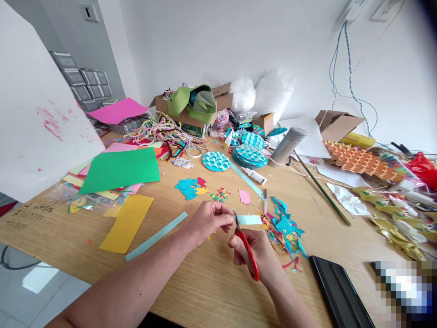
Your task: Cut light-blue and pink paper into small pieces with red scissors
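Scissors at the strip, with finished-looking discs behind

Here we are at the cutting: the left hand [210,221] has finger and thumb pinched together on one end of a short pale blue strip [250,220], just above the table [211,291]. The right hand [264,251] is wrapped around the red-handled scissors [248,246], blades right at that pinched end; whether they've bitten through, I cannot tell.

And the tally? A scalloped blue disc [216,161] lies flat, its rows looking complete, with a disc stack [249,157] beside it. Cut out, too: a blue fish [187,188] and a heap of tiny bits [221,195]. Offcuts [287,225] crowd the right side.

Left uncut, by the look of it: a longer strip [157,235] by the left forearm, another strip [247,179] near the discs, and a small pink piece [244,197].
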`<state>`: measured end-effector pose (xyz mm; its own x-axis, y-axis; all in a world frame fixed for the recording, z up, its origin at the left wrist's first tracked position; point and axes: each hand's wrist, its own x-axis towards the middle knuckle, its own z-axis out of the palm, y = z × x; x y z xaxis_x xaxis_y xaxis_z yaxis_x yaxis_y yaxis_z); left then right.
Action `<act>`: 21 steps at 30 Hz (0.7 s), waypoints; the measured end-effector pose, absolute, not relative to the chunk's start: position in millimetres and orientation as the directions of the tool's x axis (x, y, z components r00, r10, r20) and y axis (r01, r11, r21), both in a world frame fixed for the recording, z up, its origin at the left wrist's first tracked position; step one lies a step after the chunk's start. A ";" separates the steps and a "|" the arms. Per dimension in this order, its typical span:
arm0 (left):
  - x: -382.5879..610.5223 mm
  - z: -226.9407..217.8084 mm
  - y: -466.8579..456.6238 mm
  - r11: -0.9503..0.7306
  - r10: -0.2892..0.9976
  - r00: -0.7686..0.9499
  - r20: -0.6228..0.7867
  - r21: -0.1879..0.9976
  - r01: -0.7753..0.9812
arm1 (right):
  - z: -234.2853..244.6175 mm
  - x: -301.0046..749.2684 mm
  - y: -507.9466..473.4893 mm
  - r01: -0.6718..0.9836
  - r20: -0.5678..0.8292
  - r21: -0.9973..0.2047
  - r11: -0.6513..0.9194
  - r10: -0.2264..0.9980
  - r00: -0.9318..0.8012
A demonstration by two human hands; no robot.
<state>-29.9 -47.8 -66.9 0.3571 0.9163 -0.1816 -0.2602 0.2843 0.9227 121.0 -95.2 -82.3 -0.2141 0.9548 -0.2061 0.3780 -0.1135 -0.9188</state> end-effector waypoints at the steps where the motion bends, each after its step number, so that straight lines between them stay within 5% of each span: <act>1: -29.9 -67.0 -47.7 0.284 0.917 0.354 -0.182 0.923 -0.262 | -82.9 121.3 -95.4 0.382 -0.205 -0.918 -0.112 0.955 -0.214; 21: -31.3 -69.6 -46.4 0.266 0.919 0.359 -0.164 0.930 -0.255 | -83.6 122.1 -96.6 0.379 -0.187 -0.921 -0.091 0.956 -0.225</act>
<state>-31.3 -46.4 -69.6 0.3590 0.9188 -0.1642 -0.2546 0.2656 0.9299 122.1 -96.6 -83.6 -0.2251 0.9563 -0.1868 0.3791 -0.0907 -0.9209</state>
